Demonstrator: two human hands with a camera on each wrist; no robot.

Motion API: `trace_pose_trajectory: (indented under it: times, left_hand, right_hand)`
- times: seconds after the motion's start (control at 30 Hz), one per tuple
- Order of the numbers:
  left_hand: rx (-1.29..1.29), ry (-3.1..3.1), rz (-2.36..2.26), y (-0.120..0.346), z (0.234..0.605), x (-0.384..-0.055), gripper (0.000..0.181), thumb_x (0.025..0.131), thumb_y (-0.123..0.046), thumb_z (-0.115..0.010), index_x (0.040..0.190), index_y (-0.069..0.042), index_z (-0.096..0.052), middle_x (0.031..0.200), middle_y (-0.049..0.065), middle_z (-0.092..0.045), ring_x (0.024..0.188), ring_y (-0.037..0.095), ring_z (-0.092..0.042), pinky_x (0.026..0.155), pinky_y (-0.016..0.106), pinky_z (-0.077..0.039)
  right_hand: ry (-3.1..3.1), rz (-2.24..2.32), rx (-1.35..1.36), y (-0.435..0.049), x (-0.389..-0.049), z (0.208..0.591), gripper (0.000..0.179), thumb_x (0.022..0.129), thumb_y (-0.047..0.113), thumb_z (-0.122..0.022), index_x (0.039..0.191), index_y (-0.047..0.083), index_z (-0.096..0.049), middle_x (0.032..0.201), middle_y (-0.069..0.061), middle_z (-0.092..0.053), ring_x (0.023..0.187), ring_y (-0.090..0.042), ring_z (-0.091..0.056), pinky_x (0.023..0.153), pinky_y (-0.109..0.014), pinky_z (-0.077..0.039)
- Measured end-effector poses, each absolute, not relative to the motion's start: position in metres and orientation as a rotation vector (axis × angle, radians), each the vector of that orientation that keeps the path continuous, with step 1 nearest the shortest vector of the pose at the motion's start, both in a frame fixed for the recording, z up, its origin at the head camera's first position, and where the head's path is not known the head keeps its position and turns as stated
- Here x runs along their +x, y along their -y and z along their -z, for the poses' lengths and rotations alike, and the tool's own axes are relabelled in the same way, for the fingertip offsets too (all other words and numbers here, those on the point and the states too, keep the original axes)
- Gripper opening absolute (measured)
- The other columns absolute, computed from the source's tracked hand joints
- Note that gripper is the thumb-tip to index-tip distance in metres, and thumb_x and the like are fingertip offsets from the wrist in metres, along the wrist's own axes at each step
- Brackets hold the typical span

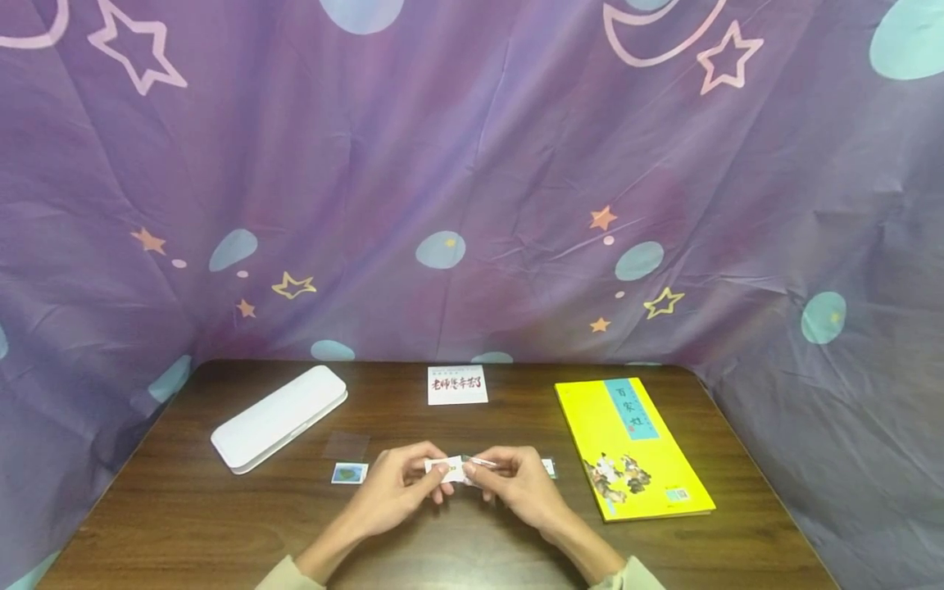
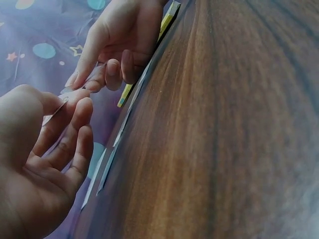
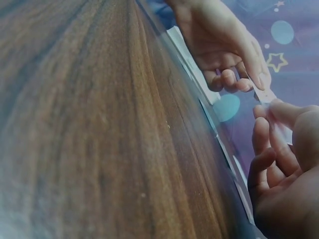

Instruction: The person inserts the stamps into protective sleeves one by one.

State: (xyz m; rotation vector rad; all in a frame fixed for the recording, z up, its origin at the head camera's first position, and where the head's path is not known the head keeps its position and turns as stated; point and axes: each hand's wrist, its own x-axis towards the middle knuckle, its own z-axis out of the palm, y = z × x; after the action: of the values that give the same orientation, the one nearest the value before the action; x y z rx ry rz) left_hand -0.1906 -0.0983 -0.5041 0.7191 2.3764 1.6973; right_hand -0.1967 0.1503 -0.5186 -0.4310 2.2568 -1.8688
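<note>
Between both hands, above the front middle of the table, is a small white card (image 1: 445,469) with a dark mark near its middle. My left hand (image 1: 396,483) pinches its left end between thumb and fingers. My right hand (image 1: 524,485) pinches a clear plastic piece (image 3: 287,133) that meets the card's right end; whether the card sits inside it I cannot tell. A small stamp-like picture (image 1: 349,473) in blue and green lies just left of the left hand. Partly hidden behind the right hand is another small green-and-white piece (image 1: 549,468).
A clear film (image 1: 347,447) lies behind the stamp-like picture. At the back left is a long white case (image 1: 280,419). A white card with red writing (image 1: 457,387) lies at the back middle, a yellow book (image 1: 649,467) at the right. A purple cloth (image 1: 472,180) hangs behind the table.
</note>
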Motion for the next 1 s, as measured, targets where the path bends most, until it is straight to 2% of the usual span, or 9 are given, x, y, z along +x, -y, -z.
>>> trace_pose_trajectory:
  times: [0.2, 0.4, 0.57, 0.77, 1.0]
  left_hand:
    - [0.724, -2.347, -1.735, 0.0988, 0.5044, -0.1906, 0.015, 0.108, -0.022, -0.067, 0.114, -0.010, -0.074, 0.091, 0.002, -0.083, 0.074, 0.015, -0.077, 0.073, 0.038, -0.066]
    - [0.727, -2.335, -1.743, 0.0996, 0.5041, -0.1907, 0.017, 0.108, -0.022, -0.067, 0.115, -0.008, -0.074, 0.091, 0.003, -0.083, 0.075, 0.017, -0.077, 0.072, 0.039, -0.066]
    - [0.732, -2.358, -1.721, 0.0996, 0.5032, -0.1906, 0.019, 0.108, -0.022, -0.067, 0.116, -0.007, -0.074, 0.090, 0.002, -0.083, 0.073, 0.018, -0.077, 0.068, 0.035, -0.064]
    - [0.737, -2.361, -1.731, 0.0999, 0.5021, -0.1908, 0.013, 0.108, -0.021, -0.067, 0.114, -0.012, -0.075, 0.089, 0.002, -0.083, 0.071, 0.023, -0.077, 0.063, 0.031, -0.061]
    - [0.751, -2.354, -1.735, 0.1004, 0.5019, -0.1917, 0.015, 0.108, -0.022, -0.067, 0.114, -0.011, -0.075, 0.088, 0.002, -0.083, 0.070, 0.026, -0.077, 0.060, 0.025, -0.057]
  right_hand:
    - [-2.275, 1.854, -0.420, -0.1501, -0.1957, 0.5176, 0.018, 0.100, 0.029, -0.080, 0.108, 0.013, -0.084, 0.079, -0.026, -0.075, 0.059, -0.008, -0.062, 0.050, -0.016, -0.042]
    - [-2.266, 1.863, -0.419, -0.1500, -0.1949, 0.5151, 0.019, 0.100, 0.028, -0.080, 0.110, 0.012, -0.083, 0.088, -0.022, -0.080, 0.061, -0.007, -0.063, 0.050, -0.015, -0.043]
    - [-2.256, 1.879, -0.426, -0.1499, -0.1941, 0.5140, 0.019, 0.100, 0.027, -0.080, 0.110, 0.011, -0.083, 0.094, -0.018, -0.083, 0.062, -0.007, -0.065, 0.051, -0.017, -0.046]
    - [-2.292, 1.856, -0.438, -0.1502, -0.1944, 0.5150, 0.017, 0.100, 0.028, -0.080, 0.108, 0.014, -0.084, 0.081, -0.025, -0.077, 0.060, -0.008, -0.063, 0.049, -0.016, -0.044]
    - [-2.313, 1.850, -0.464, -0.1499, -0.1945, 0.5146, 0.017, 0.100, 0.028, -0.079, 0.108, 0.014, -0.084, 0.079, -0.026, -0.075, 0.059, -0.007, -0.061, 0.048, -0.016, -0.043]
